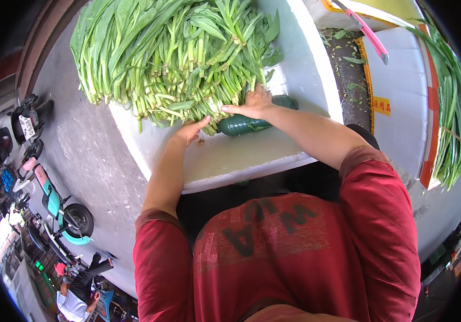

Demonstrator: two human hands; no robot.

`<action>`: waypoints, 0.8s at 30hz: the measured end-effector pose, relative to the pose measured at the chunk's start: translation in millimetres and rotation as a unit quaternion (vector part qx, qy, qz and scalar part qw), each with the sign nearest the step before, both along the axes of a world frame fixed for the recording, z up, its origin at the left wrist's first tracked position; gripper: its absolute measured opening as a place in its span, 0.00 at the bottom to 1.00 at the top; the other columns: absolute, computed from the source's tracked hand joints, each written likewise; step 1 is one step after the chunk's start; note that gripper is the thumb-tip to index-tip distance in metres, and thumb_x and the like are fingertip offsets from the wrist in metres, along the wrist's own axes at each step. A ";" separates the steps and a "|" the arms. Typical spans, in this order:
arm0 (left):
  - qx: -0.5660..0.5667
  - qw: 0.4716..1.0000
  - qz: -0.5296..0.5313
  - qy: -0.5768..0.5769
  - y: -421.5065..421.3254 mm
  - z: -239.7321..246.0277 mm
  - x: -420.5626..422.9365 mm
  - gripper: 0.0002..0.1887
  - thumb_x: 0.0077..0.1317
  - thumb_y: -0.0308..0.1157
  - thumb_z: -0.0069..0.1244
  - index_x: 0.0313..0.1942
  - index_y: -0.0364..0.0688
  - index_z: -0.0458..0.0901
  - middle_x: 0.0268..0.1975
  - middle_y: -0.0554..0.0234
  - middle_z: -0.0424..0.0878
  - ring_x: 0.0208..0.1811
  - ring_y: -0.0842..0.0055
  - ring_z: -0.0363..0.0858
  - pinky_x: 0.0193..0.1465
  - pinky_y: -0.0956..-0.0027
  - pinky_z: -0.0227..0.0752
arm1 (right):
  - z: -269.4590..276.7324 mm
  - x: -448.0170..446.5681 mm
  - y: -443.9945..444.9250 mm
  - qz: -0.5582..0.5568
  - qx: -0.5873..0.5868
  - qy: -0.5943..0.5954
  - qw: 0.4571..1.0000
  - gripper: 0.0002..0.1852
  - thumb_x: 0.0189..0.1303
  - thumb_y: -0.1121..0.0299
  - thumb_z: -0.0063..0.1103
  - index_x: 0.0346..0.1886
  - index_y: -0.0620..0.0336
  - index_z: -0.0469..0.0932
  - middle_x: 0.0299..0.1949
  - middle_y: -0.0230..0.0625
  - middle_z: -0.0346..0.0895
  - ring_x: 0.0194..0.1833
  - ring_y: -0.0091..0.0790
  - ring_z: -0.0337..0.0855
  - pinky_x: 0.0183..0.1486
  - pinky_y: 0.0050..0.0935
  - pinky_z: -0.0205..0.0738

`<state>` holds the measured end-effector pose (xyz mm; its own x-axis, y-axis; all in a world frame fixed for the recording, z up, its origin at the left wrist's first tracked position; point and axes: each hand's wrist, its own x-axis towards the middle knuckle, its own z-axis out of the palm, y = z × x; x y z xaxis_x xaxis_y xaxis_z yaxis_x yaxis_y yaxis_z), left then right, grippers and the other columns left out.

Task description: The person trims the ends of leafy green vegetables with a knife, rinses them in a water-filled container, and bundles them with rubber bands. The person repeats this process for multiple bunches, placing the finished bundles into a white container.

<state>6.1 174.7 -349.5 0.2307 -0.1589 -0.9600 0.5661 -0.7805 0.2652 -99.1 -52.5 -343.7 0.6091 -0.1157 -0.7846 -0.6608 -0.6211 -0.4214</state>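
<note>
A large heap of leafy green vegetable stems (174,60) lies in a white foam box (238,173) before me, its cut ends facing my body. My left hand (190,131) is at the near left of the heap, thumb raised against the stem ends. With fingers spread, my right hand (254,103) touches the stems at the heap's right side. Whether either hand grips any stems cannot be told. Beneath and beside my right hand lies a dark green, shiny, rounded bundle or bottle (240,124) on the box floor. Part of it is hidden by my right wrist.
On the right stands another white foam box (399,96) with long green leaves (452,120) along its far side. A pink-handled cutter (367,34) lies at its upper edge. Leaf scraps litter a dark gap between boxes. Parked scooters (63,205) and a person (73,302) are at left.
</note>
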 end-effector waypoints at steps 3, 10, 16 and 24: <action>-0.029 0.992 0.117 0.024 2.3 -12.1 -1.9 0.51 0.44 0.52 0.62 0.63 0.37 0.52 0.65 0.51 0.54 0.66 0.60 0.50 0.64 0.56 0.51 | -5.5 -8.9 -1.4 0.082 0.005 0.054 0.995 0.60 0.34 0.26 0.53 0.62 0.69 0.56 0.66 0.60 0.38 0.66 0.60 0.41 0.65 0.54 0.38; -0.119 0.972 0.188 0.070 1.3 -21.2 1.1 0.38 0.52 0.44 0.57 0.60 0.40 0.59 0.61 0.55 0.62 0.61 0.64 0.61 0.63 0.57 0.50 | -66.4 4.0 -32.8 -0.301 0.106 0.022 0.947 0.31 0.56 0.51 0.47 0.56 0.67 0.65 0.57 0.50 0.65 0.58 0.47 0.65 0.58 0.33 0.61; -0.150 0.948 0.278 0.033 -5.7 -19.9 -9.0 0.41 0.50 0.54 0.57 0.60 0.46 0.59 0.59 0.60 0.66 0.59 0.68 0.64 0.59 0.58 0.56 | -99.4 11.7 -5.6 -0.397 0.208 -0.056 0.892 0.30 0.60 0.49 0.40 0.59 0.60 0.64 0.60 0.42 0.61 0.60 0.37 0.61 0.62 0.31 0.50; -0.123 0.941 0.314 -0.001 -15.5 -13.6 -15.4 0.46 0.45 0.57 0.59 0.62 0.50 0.57 0.63 0.65 0.60 0.64 0.70 0.56 0.63 0.56 0.46 | -37.5 21.0 -15.1 -0.426 0.374 -0.081 0.820 0.32 0.60 0.45 0.36 0.59 0.59 0.63 0.61 0.42 0.61 0.60 0.38 0.61 0.61 0.34 0.53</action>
